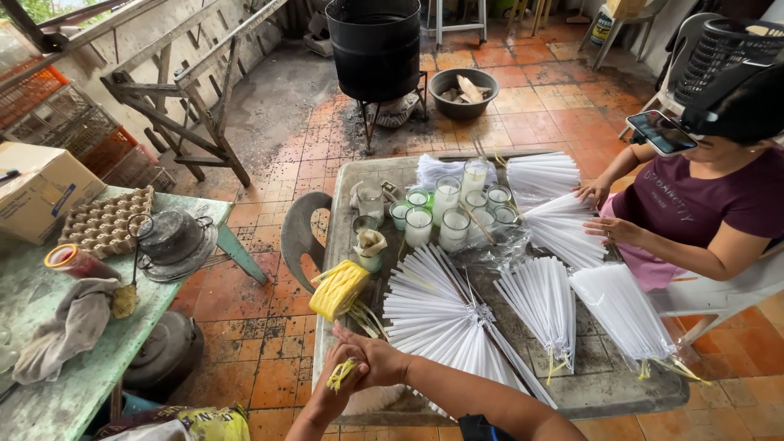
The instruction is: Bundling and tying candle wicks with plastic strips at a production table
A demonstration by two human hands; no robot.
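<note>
My left hand (336, 390) and my right hand (377, 359) are pressed together at the near edge of the grey table (604, 380). Both are closed around a few thin yellow strips (341, 374), whose ends stick out between the fingers; my right hand lies over the left. Just beyond them lies a fanned bundle of long white candles (441, 314), tied at its narrow end. To the left of it rests a thick yellow bundle of strips (338, 289), with loose strips trailing from it.
More white candle bundles (543, 302) and one in clear plastic (625, 310) cover the table. Glass jars of white wax (447, 214) stand at its far side. Another person's hands (608, 230) rest on a bundle at the right. A green table (49, 392) stands left.
</note>
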